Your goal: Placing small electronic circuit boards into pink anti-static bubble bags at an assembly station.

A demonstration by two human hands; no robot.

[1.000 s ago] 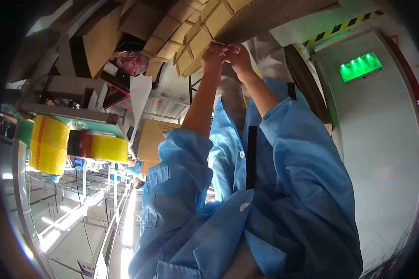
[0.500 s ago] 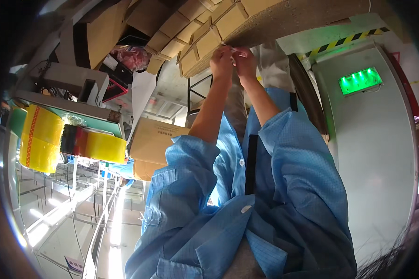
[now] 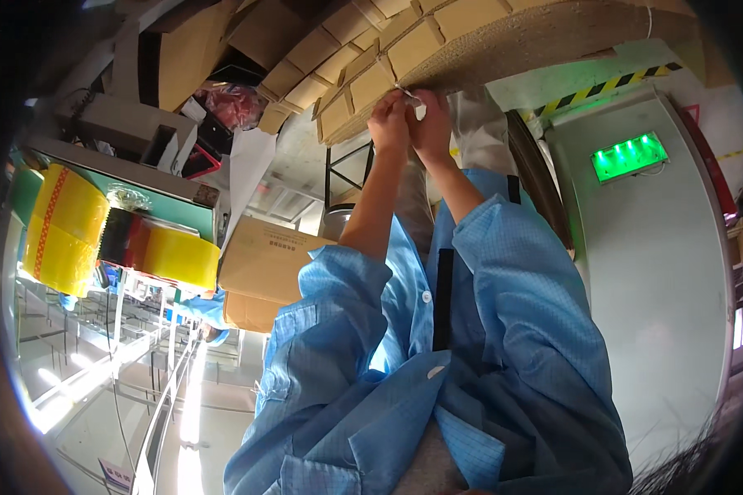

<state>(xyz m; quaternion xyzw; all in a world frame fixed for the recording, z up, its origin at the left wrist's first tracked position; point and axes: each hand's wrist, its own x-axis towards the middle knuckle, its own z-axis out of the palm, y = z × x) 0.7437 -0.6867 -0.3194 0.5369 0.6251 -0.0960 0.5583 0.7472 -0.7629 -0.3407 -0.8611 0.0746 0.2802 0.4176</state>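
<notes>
Close together at the near edge of a stack of flattened cardboard [image 3: 470, 62], my left hand [image 3: 390, 124] and my right hand [image 3: 431, 125] are both closed. A thin white string [image 3: 403, 89] runs from the cardboard's edge down to my fingers. A white piece of it shows at the right hand's fingers. The fingers of the left hand pinch at the string's end; the exact grip is partly hidden. Slotted cardboard flaps stand along the stack's left side.
On the left, yellow tape rolls [image 3: 66, 235] sit by a green-topped bench [image 3: 173, 216]. A closed carton [image 3: 268, 256] is beside my left arm. A grey cabinet [image 3: 644, 264] with a green-lit panel stands on the right. Black-and-yellow tape [image 3: 594, 89] marks the floor.
Both hands have come slightly nearer to me, away from the cardboard's edge. More of the white string now shows between the stack and my fingers.
</notes>
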